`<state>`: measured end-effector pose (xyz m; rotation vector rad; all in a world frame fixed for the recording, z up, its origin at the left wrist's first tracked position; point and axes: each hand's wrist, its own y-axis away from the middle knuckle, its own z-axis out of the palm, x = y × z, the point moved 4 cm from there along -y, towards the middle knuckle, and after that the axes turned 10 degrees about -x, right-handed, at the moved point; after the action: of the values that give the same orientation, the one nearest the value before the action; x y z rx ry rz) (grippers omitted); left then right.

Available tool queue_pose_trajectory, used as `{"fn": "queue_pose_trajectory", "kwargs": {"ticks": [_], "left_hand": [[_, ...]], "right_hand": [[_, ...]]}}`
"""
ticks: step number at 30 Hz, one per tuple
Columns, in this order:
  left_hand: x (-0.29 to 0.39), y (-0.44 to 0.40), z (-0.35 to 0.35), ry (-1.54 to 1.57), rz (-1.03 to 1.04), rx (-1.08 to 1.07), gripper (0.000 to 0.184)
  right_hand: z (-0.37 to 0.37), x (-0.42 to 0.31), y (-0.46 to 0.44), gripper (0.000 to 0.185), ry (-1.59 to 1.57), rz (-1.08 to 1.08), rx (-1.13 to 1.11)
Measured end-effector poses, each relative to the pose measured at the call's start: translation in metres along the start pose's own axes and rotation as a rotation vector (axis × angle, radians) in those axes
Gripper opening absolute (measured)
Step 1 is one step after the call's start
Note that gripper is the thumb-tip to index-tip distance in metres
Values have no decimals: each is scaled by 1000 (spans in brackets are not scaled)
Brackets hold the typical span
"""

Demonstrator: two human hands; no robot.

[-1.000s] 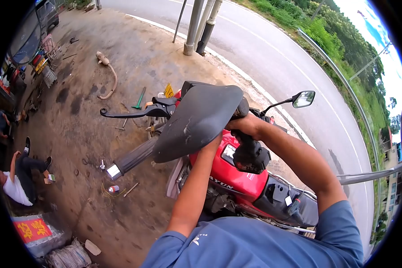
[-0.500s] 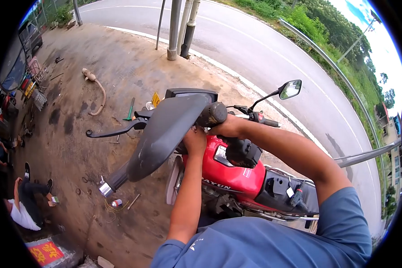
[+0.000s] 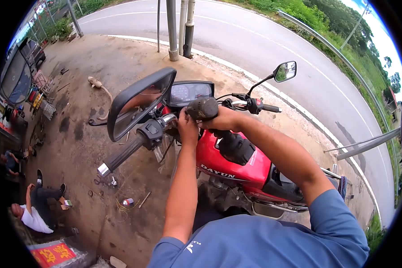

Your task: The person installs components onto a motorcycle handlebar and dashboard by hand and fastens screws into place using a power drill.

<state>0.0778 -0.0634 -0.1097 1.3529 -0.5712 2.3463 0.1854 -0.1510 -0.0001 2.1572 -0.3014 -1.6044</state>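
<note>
My right hand is closed around the grip of a dark cordless power drill. Its battery block sticks out below the fist, over the red fuel tank. My left hand is closed at the handlebar's middle, against the drill's front end; what its fingers pinch is hidden. Just ahead of both hands sits the instrument panel. The left mirror and the left handlebar grip are to the left of my left hand.
The right mirror and right handlebar grip extend toward the road. A spray can and a rod lie on the stained ground. A seated person is at the lower left. Metal posts stand by the road.
The left mirror has swung up and left, now showing its glass and uncovering the instrument panel. The handlebar's left end has risen in view. Both hands and the drill have shifted slightly up.
</note>
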Motion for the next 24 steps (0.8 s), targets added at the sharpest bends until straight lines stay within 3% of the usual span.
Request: {"fn": "queue_pose_trajectory", "kwargs": {"ticks": [1, 3, 5, 6, 7, 9, 11, 13, 15, 17, 18, 19, 21, 22, 23, 24], "left_hand": [[-2, -2, -2, -90, 17, 9, 28], [6, -7, 13, 256, 6, 18, 28], [30, -2, 32, 247, 27, -27, 32], [49, 10, 45, 261, 8, -70, 33], [61, 28, 50, 318, -29, -155, 35], [86, 89, 59, 247, -35, -228, 39], [100, 161, 48, 69, -123, -236, 50], [91, 231, 22, -82, -31, -288, 71], [102, 303, 3, 65, -113, -189, 84], [98, 368, -35, -92, -152, -74, 88], [101, 401, -51, -218, -167, 23, 100], [111, 430, -60, -232, -204, 83, 100], [138, 486, -81, -831, -574, 215, 101], [125, 514, -105, -851, -591, 287, 98], [132, 530, -115, -838, -710, 392, 76], [128, 550, -134, -871, -776, 434, 69]], "right_hand": [[-3, -3, -4, 29, -31, 52, -66], [-15, -34, 18, 27, 195, 71, 110], [-11, -53, 58, 27, 89, 67, 117], [-2, -55, 80, 25, 52, -33, 145], [12, -48, 105, 23, 13, -129, 166], [50, -9, 151, 23, -223, -109, 107], [103, 30, 186, 43, -139, -140, -75], [168, 66, 205, 68, 176, -265, -153], [238, 113, 205, 73, -13, -323, -346], [304, 138, 197, 76, 43, -456, -335], [334, 154, 188, 76, 83, -549, -371], [357, 155, 186, 76, 190, -483, -386], [415, 179, 166, 76, 265, -633, -433], [439, 184, 158, 78, 298, -641, -398], [462, 183, 148, 80, 418, -619, -451], [485, 196, 138, 82, 523, -623, -484]]}}
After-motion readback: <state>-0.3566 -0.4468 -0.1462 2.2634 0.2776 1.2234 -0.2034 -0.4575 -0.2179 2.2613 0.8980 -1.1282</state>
